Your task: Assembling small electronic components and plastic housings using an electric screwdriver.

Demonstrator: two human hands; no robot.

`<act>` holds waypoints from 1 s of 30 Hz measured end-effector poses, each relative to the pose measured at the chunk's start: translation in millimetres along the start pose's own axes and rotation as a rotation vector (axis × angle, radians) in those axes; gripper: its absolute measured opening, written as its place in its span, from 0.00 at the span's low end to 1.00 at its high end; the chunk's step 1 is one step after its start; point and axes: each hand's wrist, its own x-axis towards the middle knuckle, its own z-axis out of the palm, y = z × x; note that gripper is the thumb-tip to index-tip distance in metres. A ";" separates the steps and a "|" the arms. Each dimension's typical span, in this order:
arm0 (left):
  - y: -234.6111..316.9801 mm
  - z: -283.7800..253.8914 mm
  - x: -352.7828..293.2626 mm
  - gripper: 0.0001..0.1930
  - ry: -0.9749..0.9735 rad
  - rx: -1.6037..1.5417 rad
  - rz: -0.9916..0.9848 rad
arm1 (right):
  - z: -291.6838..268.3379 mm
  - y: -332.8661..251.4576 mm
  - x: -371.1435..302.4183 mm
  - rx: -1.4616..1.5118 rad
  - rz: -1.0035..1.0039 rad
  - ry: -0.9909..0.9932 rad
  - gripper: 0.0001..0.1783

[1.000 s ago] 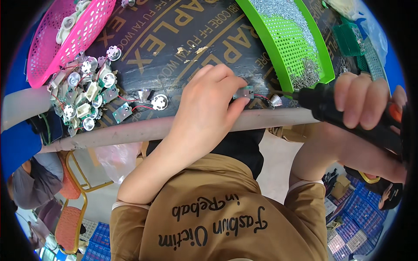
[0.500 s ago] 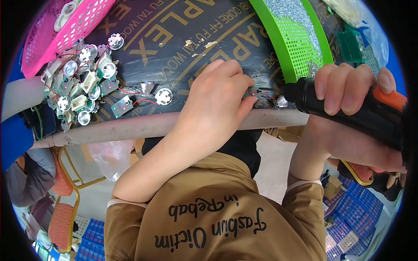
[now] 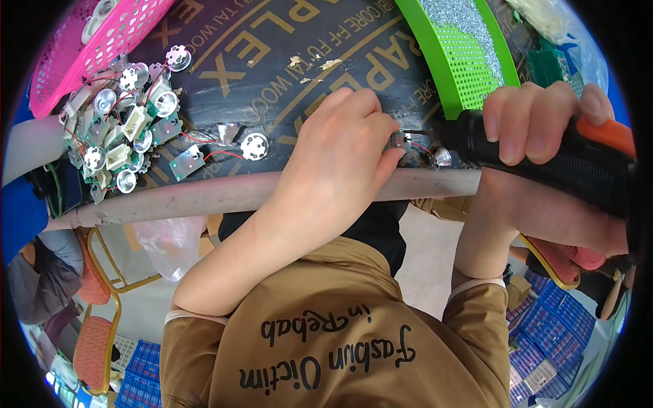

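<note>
My right hand (image 3: 534,126) is wrapped round a black electric screwdriver (image 3: 564,166) with an orange part under the thumb. Its thin bit points left, ending at a small circuit board (image 3: 400,141) on the table. My left hand (image 3: 340,146) pinches that board between thumb and fingers, which cover most of it. Red wires run from the board to a small silver reflector cup (image 3: 442,158) lying beside the screwdriver's nose. Whether the bit touches a screw is too small to tell. Left of my left hand lie a loose green circuit board (image 3: 187,162) and a white perforated disc (image 3: 254,146) joined by red wire.
A heap of wired boards and reflector cups (image 3: 126,129) fills the table's left, beside a pink perforated basket (image 3: 102,61). Behind the screwdriver stands a green perforated tray (image 3: 462,75) with many small silver screws (image 3: 466,27). A padded table edge (image 3: 204,198) runs close to me.
The screwdriver has shifted slightly up and left in the picture, its bit still at the board. My left hand keeps its pinch. The whole view has moved a little.
</note>
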 end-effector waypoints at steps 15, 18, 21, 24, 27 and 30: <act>0.2 0.9 -2.3 0.11 0.014 0.018 0.031 | 23.2 0.6 21.8 0.014 0.007 -0.153 0.58; 1.3 0.1 -1.8 0.11 0.008 0.036 0.046 | 25.5 3.1 19.7 0.036 -0.022 -0.095 0.57; 0.4 -0.2 -1.1 0.11 0.008 0.043 0.041 | 23.5 7.6 14.7 0.069 -0.065 -0.009 0.57; -0.4 -0.3 -0.5 0.11 0.001 0.035 0.041 | 21.4 16.0 18.3 0.087 -0.113 0.084 0.57; -1.9 1.3 0.6 0.11 -0.006 0.007 0.036 | 27.0 5.5 8.8 0.093 -0.168 0.179 0.58; -1.4 0.1 -2.8 0.11 0.004 -0.010 -0.007 | -47.3 -1.7 -8.5 0.106 -0.225 0.259 0.59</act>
